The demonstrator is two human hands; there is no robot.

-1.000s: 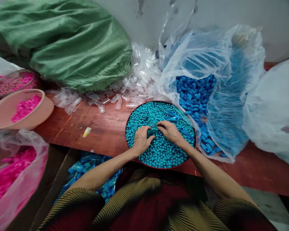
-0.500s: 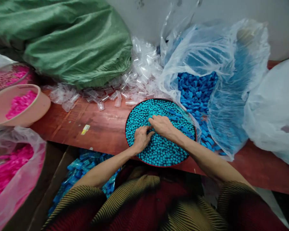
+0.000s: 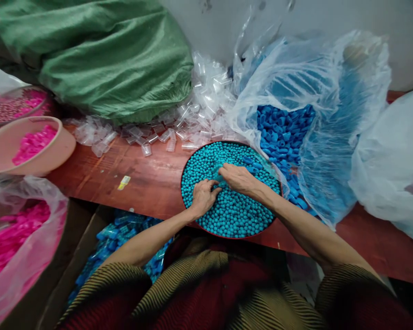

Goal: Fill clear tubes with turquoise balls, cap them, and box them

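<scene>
A round, red-rimmed tray (image 3: 183, 201) full of turquoise beads (image 3: 237, 217) sits before me. My left hand (image 3: 203, 198) rests on the beads left of centre, its fingers curled and its thumb close to them; whatever lies between them is too small to make out. Just right of it, my right hand (image 3: 237, 178) is closed over the beads. A clear plastic tube (image 3: 219, 171), partly hidden and hard to see against the beads, shows at its fingertips. Several blue plastic caps (image 3: 253, 162) lie on the beads at the tray's back right.
Clear plastic tubes (image 3: 206, 110) are heaped behind the tray, beside a green sack (image 3: 117, 59). An open plastic bag (image 3: 325, 151) spills blue caps at right. A pink bowl (image 3: 64, 144) stands left. Below the table edge, a carton (image 3: 69, 261) holds blue filled pieces.
My right hand has shifted slightly right, away from the left hand, widening the gap between them. My left hand stays on the beads in nearly the same pose. The whole view has shifted a little.
</scene>
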